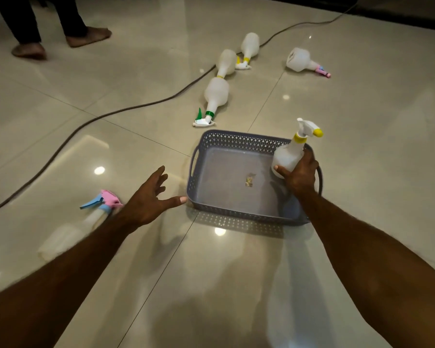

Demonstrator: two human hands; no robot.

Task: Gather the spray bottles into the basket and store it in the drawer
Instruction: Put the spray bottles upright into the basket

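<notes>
**A:** Start with the floor (60, 136): five bottles lie out there, none yet in the basket (236, 144). The grey basket sits in front of you, nothing inside but a small scrap (249, 181).

**B:** And my hands?

**A:** Your right hand (300, 175) is wrapped round the yellow-capped bottle (286, 156), holding it upright over the basket's right end. Your left hand (148, 199) is loose, fingers spread, thumb tip just beside the basket's near left corner.

**B:** How do I set it down well?

**A:** I'd lay it on its side along one wall, nozzle inward, so the others fit beside it. Steady the rim with your free hand; a light basket probably slides on glossy tile.

**B:** Next?

**A:** The pink-and-blue bottle (96, 209) under your left forearm is nearest. Then the green-trigger bottle (215, 96) just beyond the basket. Mind the cable (111, 114) beside the farther ones.
</notes>
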